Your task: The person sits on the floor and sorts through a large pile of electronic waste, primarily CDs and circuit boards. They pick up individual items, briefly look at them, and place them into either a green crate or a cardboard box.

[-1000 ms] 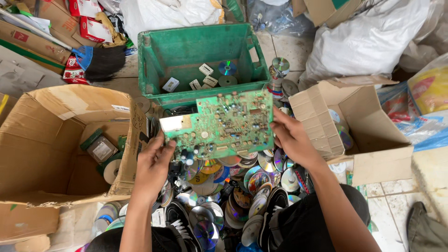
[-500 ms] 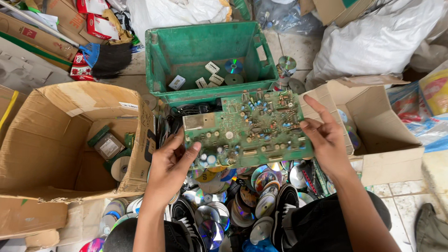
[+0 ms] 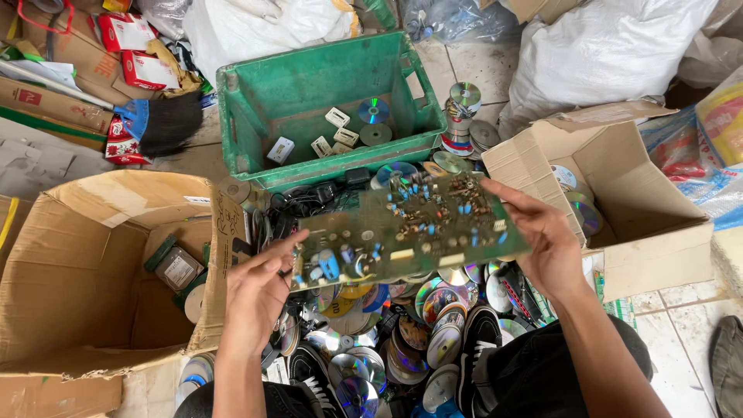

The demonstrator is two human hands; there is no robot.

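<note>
both hands grip a green circuit board (image 3: 406, 232) by its ends: left hand (image 3: 259, 298) pinching the near-left edge, right hand (image 3: 542, 240) curled around the right edge, held above a pile of discs (image 3: 402, 340), before a green crate (image 3: 325, 101)

Tiled floor (image 3: 681, 364), pale and dusty. Directly on it: green plastic crate (image 3: 248, 116) at the top, large open cardboard box (image 3: 85, 310) at left, smaller cardboard box (image 3: 658, 255) at right, heap of shiny discs (image 3: 402, 348) between the boxes, black-bristled brush (image 3: 166, 124) beside the crate, white sacks (image 3: 611, 54) behind.
</note>
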